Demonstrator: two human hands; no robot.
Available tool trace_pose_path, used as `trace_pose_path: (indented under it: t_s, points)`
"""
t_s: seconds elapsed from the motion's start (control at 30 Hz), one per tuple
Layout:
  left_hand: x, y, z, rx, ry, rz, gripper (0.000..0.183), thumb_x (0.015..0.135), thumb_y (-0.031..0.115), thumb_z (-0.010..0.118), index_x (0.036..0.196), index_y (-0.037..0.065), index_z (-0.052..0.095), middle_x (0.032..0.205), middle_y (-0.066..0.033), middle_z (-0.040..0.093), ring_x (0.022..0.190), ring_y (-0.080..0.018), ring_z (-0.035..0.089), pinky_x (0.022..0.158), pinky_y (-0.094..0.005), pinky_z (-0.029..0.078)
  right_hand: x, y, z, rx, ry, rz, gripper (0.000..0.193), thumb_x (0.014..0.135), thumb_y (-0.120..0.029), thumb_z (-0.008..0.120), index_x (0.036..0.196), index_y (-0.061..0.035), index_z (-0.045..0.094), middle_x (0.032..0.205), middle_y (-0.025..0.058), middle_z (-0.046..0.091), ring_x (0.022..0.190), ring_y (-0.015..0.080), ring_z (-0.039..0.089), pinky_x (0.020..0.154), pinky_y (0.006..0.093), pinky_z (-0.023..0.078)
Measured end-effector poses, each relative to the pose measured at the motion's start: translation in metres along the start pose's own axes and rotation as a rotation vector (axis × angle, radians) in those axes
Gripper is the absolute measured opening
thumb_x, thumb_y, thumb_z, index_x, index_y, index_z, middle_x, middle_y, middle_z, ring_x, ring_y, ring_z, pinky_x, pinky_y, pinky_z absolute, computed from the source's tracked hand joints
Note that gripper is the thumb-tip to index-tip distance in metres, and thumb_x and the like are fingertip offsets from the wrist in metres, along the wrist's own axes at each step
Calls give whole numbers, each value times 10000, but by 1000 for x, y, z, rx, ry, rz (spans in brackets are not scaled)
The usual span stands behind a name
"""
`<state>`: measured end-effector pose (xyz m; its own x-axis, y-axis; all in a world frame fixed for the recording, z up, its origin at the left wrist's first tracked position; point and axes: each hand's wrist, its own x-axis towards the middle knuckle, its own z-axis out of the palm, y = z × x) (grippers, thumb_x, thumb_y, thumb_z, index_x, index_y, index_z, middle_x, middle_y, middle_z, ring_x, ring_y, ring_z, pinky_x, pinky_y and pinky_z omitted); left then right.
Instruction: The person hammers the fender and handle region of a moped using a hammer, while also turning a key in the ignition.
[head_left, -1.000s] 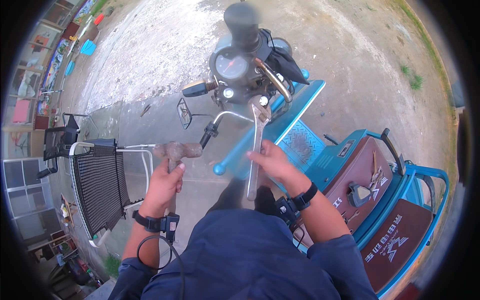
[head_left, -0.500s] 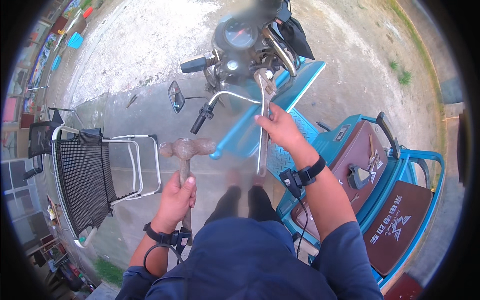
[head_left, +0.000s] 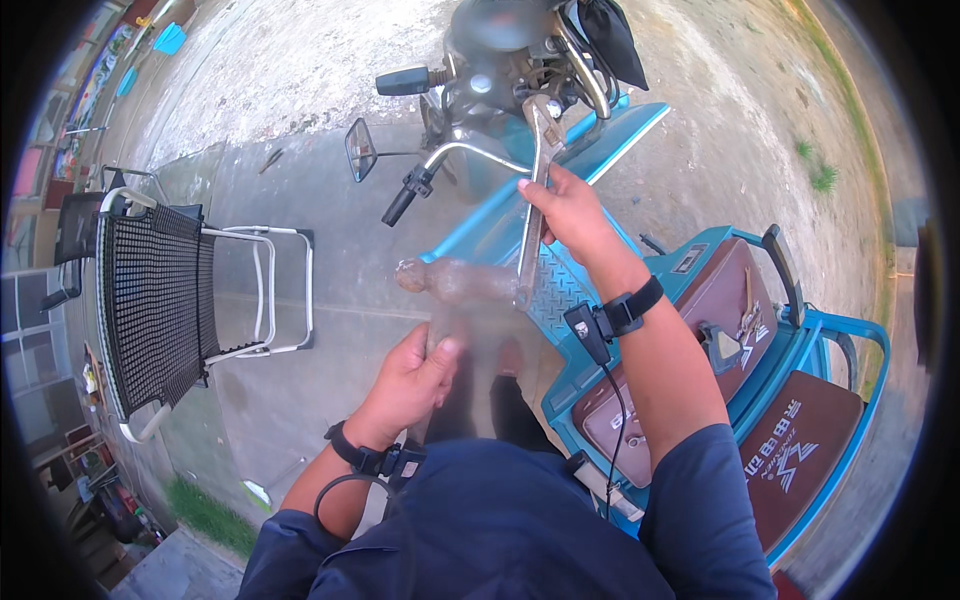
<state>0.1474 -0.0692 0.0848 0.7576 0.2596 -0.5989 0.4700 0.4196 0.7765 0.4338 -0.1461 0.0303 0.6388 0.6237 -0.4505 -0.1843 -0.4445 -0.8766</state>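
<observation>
My left hand (head_left: pixel 412 382) is closed round the handle of a hammer (head_left: pixel 465 281), whose worn, rusty head is blurred. The hammer's face is at the lower end of a long metal adjustable wrench (head_left: pixel 531 225); whether they touch I cannot tell. Gripping the wrench by its middle is my right hand (head_left: pixel 577 217). The wrench's jaw end lies at the nut in the middle of the handlebar (head_left: pixel 470 150) of a blue electric tricycle. The nut itself is mostly hidden by the jaw.
A black woven chair (head_left: pixel 155 300) with a white frame stands at the left. To my right is the tricycle's brown seat (head_left: pixel 690 370), with a metal clamp-like tool (head_left: pixel 722 347) on it. A mirror (head_left: pixel 360 150) sticks out left of the handlebar. A textured blue footboard (head_left: pixel 560 290) lies below the wrench.
The hammer has swung right, from beside the wrench to the wrench's lower end. My right hand still grips the wrench. The whole view has shifted slightly.
</observation>
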Motion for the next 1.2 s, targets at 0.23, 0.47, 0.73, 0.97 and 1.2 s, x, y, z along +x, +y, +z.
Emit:
trace_pose_path:
  t_s: [0.23,0.47,0.73,0.97,1.2]
  points:
    - [-12,17,-10,90,232,260,329,1050,392,518,1014,67,487,678,1,476,497,-68,445,459,-227,387,-2,-2,-4,-17,-3,9,494,902,-347,705,1224,11,595,884,110,685,622,185,642,532,319,528]
    - [-14,-3,14,207,165,19,297,1049,360,533,976,78,473,671,7,486,512,-66,469,463,-233,393,4,1,-5,-35,-1,-35,537,899,-338,711,1274,22,575,925,129,692,720,193,677,569,324,549]
    - [-23,-1,14,144,365,255,293,1056,358,516,999,75,468,667,3,475,494,-65,437,450,-234,382,4,3,-1,-8,-7,14,564,897,-348,711,1298,18,558,930,128,692,710,214,689,581,332,566]
    - [-27,-4,5,161,276,79,298,1045,348,540,980,64,480,668,7,494,511,-61,466,460,-234,405,3,5,1,-69,42,8,565,890,-357,709,1283,19,556,875,132,683,662,216,678,552,342,558]
    - [-23,-23,7,410,351,272,282,1048,326,536,974,57,494,654,9,499,517,-59,482,468,-232,417,11,11,4,-203,71,-52,542,895,-396,683,1245,5,582,898,162,700,757,282,705,678,394,561]
